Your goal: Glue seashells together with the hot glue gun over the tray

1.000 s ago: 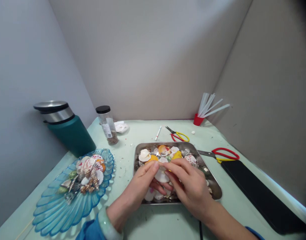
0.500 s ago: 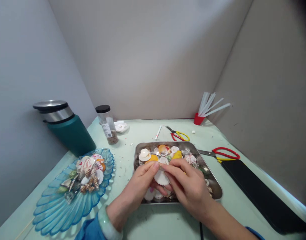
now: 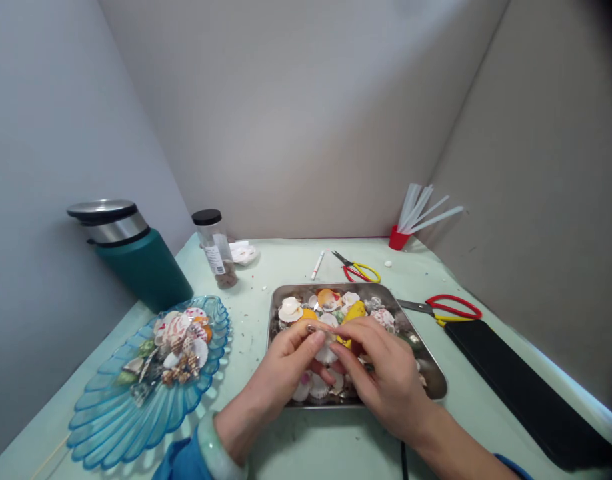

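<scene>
My left hand and my right hand meet over the metal tray, both with fingers closed. Between them is a white scallop shell, pinched at its upper edge and partly covered by the fingers. A small dark bit shows by my left fingertips, too small to name. Beneath the hands the tray holds many shells, among them an orange shell, a yellow shell and a speckled shell.
On the left, a blue scalloped glass dish bears a heap of shells, with a teal bottle behind it. A black-lidded jar, a marker, small scissors, glue sticks in a red cup, larger scissors and a black slab stand around.
My fingers have shifted round the white shell, and it now shows less between them. My right hand has rolled slightly. The things on the table stay where they were.
</scene>
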A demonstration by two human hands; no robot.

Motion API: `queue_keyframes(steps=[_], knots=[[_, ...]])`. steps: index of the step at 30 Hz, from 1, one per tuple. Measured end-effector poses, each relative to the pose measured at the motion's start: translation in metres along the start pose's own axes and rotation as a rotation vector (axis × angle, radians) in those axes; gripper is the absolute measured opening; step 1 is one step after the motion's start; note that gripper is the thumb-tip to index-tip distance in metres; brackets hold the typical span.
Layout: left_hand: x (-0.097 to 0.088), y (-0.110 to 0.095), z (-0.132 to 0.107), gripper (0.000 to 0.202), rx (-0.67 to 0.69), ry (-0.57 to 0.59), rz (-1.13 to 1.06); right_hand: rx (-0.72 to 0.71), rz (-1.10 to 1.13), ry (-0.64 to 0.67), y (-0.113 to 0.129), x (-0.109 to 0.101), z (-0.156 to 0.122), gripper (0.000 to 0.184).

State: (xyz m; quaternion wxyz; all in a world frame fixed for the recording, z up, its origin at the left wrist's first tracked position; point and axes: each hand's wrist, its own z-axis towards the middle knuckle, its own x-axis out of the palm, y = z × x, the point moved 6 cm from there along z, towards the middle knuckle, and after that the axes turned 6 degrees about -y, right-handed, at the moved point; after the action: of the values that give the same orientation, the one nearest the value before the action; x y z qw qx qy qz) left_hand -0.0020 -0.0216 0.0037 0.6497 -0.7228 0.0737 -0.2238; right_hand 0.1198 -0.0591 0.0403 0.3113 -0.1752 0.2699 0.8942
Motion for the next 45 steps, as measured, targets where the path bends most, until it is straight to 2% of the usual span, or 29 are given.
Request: queue_keyframes(steps=[4,10,14,23,30,34,40,45], knots=[[0.003,-0.004,-0.003,0.026,0.01,0.038,0.017,0.018,0.039,-0.005,0.0,-0.001,0.0,0.016],[0.001,0.001,-0.002,0.029,-0.04,0.007,-0.01,-0.01,0.068,0.024,0.002,0.001,-0.002,0.018],[0.0,0.008,-0.002,0.028,-0.108,0.003,-0.093,0.031,0.077,0.036,0.0,0.001,-0.002,0.016],[0.0,0.006,-0.002,0.027,-0.115,0.007,-0.107,0.126,0.227,0.103,-0.003,0.003,0.002,0.013],[0.005,-0.006,-0.003,0.028,-0.002,0.055,-0.002,0.2,0.252,0.056,-0.009,0.002,0.001,0.008],[0.001,0.0,-0.001,0.031,-0.046,0.029,0.031,0.161,0.214,0.049,-0.009,0.001,0.002,0.011],[-0.001,0.003,0.001,0.034,-0.07,-0.001,0.058,0.017,0.126,0.083,-0.002,0.003,0.0,0.026],[0.0,0.004,0.001,0.036,-0.084,-0.008,0.043,-0.005,0.075,0.077,-0.001,0.003,-0.002,0.026]])
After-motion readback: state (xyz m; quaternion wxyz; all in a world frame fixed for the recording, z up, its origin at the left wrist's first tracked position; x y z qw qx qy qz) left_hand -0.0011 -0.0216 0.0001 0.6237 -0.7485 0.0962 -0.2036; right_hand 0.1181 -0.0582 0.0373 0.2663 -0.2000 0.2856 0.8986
